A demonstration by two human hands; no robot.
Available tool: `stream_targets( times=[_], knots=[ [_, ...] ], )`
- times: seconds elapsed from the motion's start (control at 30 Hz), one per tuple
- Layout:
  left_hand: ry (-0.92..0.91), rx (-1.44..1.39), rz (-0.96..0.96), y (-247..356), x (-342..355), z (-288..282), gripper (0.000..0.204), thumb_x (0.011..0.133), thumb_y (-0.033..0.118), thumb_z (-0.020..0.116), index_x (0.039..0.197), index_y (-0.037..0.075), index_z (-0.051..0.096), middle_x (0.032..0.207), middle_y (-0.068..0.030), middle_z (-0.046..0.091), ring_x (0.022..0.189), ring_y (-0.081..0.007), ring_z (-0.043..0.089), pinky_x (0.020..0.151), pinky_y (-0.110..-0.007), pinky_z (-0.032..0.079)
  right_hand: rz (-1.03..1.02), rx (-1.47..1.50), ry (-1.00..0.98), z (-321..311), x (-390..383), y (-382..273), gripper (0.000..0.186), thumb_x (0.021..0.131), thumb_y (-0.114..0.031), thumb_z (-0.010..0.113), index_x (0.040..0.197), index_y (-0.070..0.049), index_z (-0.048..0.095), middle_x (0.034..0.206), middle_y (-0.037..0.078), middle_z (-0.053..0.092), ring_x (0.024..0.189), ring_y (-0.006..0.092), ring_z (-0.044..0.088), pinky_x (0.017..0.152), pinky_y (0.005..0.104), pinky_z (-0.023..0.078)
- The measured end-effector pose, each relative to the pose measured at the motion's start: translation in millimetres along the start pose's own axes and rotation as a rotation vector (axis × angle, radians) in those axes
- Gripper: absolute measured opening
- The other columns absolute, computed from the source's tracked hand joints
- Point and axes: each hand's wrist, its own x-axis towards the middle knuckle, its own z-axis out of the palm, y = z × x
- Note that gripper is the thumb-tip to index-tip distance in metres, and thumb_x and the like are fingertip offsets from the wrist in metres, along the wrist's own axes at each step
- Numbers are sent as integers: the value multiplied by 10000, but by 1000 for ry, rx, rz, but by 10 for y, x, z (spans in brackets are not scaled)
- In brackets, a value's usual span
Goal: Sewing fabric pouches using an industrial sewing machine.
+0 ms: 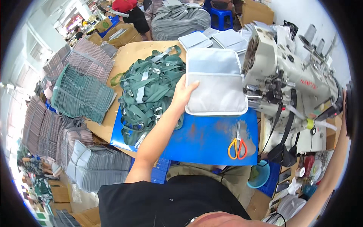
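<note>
My left hand [184, 93] pinches the left edge of a flat grey fabric pouch [217, 92], thumb on top and fingers underneath. The pouch has pale piped edging and a band across its upper part. Its right edge lies beside the needle area of a white industrial sewing machine [298, 72]. My right forearm [334, 170] reaches up along the right rim to the machine's far right end, beside a dark round part [348, 109]; the fingers there are hidden. Left of the pouch is a tangled heap of green straps [151, 87] with metal buckles.
Orange-handled scissors [237, 145] lie on the blue table sheet [196, 140]. More grey pouches [194, 40] are behind. Tied stacks of green panels [81, 94] and grey panels [100, 166] stand at left. Below the table's right side is a light-blue bucket [260, 174]. A person [138, 19] is further back.
</note>
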Motion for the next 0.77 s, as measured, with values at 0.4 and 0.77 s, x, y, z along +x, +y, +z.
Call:
stream_targets(
  times=[0.4,0.77],
  knots=[
    [322,79,-1,-213,-801,-755,468,933,91,727,1353,-9,547,1259,-109,669,1128,-170,636,983,-324,501,342,598,18,117,-167,742,554,1075,-379,535,1467,14,533,1464,96,573,1317,202,556,1134,361,400],
    [409,192,-8,-252,-1376,-981,490,933,121,741,1363,3,538,1253,-96,659,1137,-175,601,1029,-333,459,-22,8,-886,1918,-5059,-1873,527,878,-185,801,1370,-77,645,1276,151,645,1126,288,648,976,392,513]
  ],
)
